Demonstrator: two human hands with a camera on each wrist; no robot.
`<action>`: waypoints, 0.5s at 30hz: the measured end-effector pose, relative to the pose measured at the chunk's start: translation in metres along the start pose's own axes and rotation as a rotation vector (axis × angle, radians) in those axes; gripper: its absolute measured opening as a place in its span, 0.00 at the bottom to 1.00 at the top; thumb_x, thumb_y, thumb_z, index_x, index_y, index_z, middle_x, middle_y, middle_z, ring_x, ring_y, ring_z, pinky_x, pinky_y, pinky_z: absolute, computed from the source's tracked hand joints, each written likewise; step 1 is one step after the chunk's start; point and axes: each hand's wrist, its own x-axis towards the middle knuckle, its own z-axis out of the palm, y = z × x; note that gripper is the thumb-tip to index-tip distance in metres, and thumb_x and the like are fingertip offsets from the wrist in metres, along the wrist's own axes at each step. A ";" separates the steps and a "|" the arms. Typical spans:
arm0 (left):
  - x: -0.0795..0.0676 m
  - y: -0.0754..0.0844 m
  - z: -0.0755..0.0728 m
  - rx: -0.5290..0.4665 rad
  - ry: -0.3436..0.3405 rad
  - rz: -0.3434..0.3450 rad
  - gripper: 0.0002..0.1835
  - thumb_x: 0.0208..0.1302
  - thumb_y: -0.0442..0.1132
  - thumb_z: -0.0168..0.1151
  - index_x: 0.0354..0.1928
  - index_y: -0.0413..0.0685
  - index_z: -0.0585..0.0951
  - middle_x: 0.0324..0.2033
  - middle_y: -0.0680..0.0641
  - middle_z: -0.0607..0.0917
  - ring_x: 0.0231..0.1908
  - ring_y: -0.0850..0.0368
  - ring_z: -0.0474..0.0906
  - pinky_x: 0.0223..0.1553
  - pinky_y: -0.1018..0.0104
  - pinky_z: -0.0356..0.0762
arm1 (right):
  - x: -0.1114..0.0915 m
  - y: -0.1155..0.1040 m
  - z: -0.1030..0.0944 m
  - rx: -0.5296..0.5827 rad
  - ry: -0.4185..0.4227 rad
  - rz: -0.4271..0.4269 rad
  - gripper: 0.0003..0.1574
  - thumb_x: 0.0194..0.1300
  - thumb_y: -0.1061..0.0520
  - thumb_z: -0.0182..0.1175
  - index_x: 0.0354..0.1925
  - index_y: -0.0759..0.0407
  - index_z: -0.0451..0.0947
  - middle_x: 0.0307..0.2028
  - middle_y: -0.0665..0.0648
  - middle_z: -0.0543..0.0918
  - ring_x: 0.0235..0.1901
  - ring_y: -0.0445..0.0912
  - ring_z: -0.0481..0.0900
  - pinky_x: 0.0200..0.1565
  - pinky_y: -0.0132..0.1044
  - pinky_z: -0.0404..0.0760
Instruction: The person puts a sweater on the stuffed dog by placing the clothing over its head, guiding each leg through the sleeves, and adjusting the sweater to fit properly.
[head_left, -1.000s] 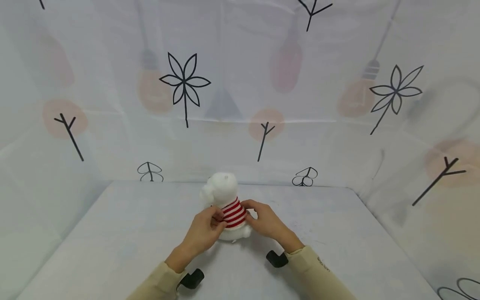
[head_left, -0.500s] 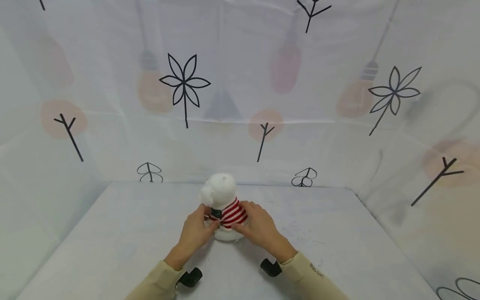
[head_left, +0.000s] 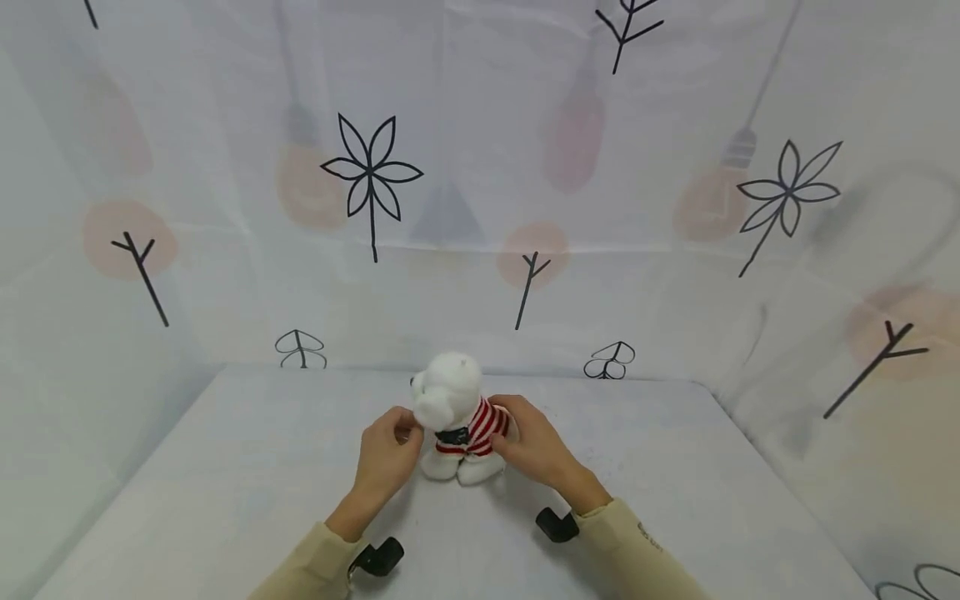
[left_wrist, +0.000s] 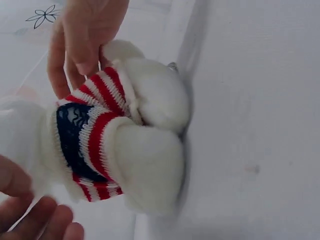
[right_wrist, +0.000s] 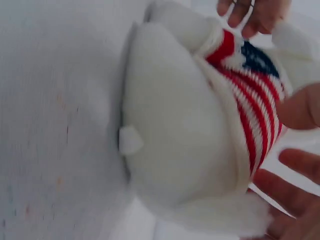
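Observation:
A white plush dog (head_left: 450,392) in a red-and-white striped knit sweater sits upright on the table, its head turned to the left. On the sweater's chest is a dark blue patch (left_wrist: 75,135). My right hand (head_left: 531,440) holds the toy's body from the right, thumb on the stripes and fingers round the back. In the right wrist view that thumb (right_wrist: 300,107) lies against the knit. My left hand (head_left: 387,450) is beside the head on the left, its fingers (left_wrist: 37,220) loosely bent with nothing visible between them. Whether it touches the head cannot be told.
The white table (head_left: 247,500) reaches back to a pale cloth backdrop (head_left: 465,292) printed with flowers and twigs. Cloth also hangs at both sides. Black wrist-worn pieces (head_left: 380,557) stick out below each forearm.
The plush dog has turned from showing its back to showing its chest and feet. My left hand has come off the sweater and moved left; my right hand has shifted slightly right with the toy.

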 end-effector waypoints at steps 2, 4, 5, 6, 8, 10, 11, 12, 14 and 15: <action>0.001 0.000 -0.002 -0.044 0.041 0.005 0.09 0.59 0.31 0.59 0.43 0.42 0.78 0.37 0.49 0.83 0.35 0.57 0.81 0.37 0.61 0.80 | -0.002 -0.006 0.003 0.018 0.092 -0.022 0.27 0.61 0.57 0.62 0.58 0.59 0.71 0.51 0.55 0.78 0.51 0.49 0.75 0.51 0.50 0.74; 0.003 -0.001 -0.003 -0.079 0.026 0.021 0.18 0.61 0.33 0.59 0.54 0.43 0.75 0.45 0.45 0.81 0.40 0.54 0.81 0.40 0.59 0.80 | -0.003 -0.012 0.006 0.042 0.162 -0.042 0.25 0.62 0.55 0.62 0.57 0.60 0.72 0.46 0.56 0.79 0.43 0.49 0.77 0.44 0.49 0.78; 0.003 -0.001 -0.004 -0.102 0.004 0.032 0.21 0.62 0.33 0.59 0.58 0.43 0.72 0.49 0.44 0.79 0.42 0.52 0.81 0.42 0.58 0.80 | -0.004 -0.016 0.007 0.056 0.181 -0.043 0.26 0.62 0.53 0.62 0.57 0.59 0.71 0.44 0.55 0.79 0.39 0.48 0.77 0.40 0.46 0.78; 0.004 0.000 -0.005 -0.122 -0.020 0.039 0.24 0.63 0.34 0.59 0.61 0.44 0.71 0.53 0.44 0.78 0.45 0.52 0.80 0.43 0.59 0.79 | -0.004 -0.019 0.008 0.073 0.182 -0.040 0.28 0.63 0.51 0.62 0.58 0.59 0.70 0.43 0.55 0.79 0.36 0.47 0.77 0.37 0.44 0.79; 0.005 0.001 -0.006 -0.155 -0.066 0.058 0.25 0.64 0.35 0.59 0.63 0.46 0.70 0.56 0.44 0.76 0.48 0.50 0.79 0.44 0.59 0.79 | -0.005 -0.025 0.010 0.110 0.160 -0.029 0.35 0.62 0.44 0.64 0.61 0.56 0.67 0.44 0.54 0.78 0.34 0.45 0.77 0.34 0.38 0.79; 0.005 0.002 -0.006 -0.190 -0.096 0.071 0.23 0.64 0.35 0.60 0.61 0.47 0.73 0.56 0.44 0.76 0.49 0.49 0.78 0.45 0.58 0.79 | -0.005 -0.031 0.011 0.142 0.130 -0.018 0.42 0.59 0.39 0.65 0.65 0.53 0.63 0.45 0.53 0.77 0.32 0.44 0.78 0.33 0.34 0.79; 0.005 0.003 -0.007 -0.202 -0.105 0.075 0.21 0.64 0.35 0.60 0.60 0.46 0.75 0.55 0.44 0.75 0.49 0.48 0.78 0.45 0.58 0.79 | -0.005 -0.033 0.012 0.151 0.118 -0.014 0.44 0.58 0.38 0.65 0.66 0.51 0.61 0.45 0.53 0.77 0.32 0.44 0.78 0.32 0.33 0.79; 0.006 0.004 -0.007 -0.210 -0.107 0.074 0.19 0.65 0.36 0.61 0.57 0.46 0.76 0.54 0.45 0.76 0.49 0.49 0.78 0.45 0.58 0.79 | -0.004 -0.034 0.012 0.160 0.109 -0.011 0.46 0.57 0.37 0.65 0.67 0.51 0.60 0.46 0.53 0.76 0.32 0.44 0.78 0.33 0.32 0.79; 0.007 0.005 -0.006 -0.216 -0.102 0.068 0.14 0.64 0.37 0.62 0.52 0.47 0.79 0.51 0.45 0.76 0.47 0.50 0.78 0.45 0.58 0.79 | -0.003 -0.037 0.012 0.161 0.112 -0.005 0.46 0.57 0.37 0.66 0.67 0.49 0.59 0.46 0.52 0.76 0.32 0.46 0.78 0.32 0.32 0.78; 0.007 0.006 -0.006 -0.215 -0.095 0.059 0.12 0.63 0.37 0.63 0.48 0.47 0.80 0.50 0.45 0.76 0.46 0.50 0.79 0.44 0.58 0.79 | -0.002 -0.038 0.012 0.158 0.118 -0.006 0.46 0.57 0.38 0.66 0.67 0.49 0.59 0.46 0.53 0.76 0.32 0.46 0.78 0.32 0.32 0.78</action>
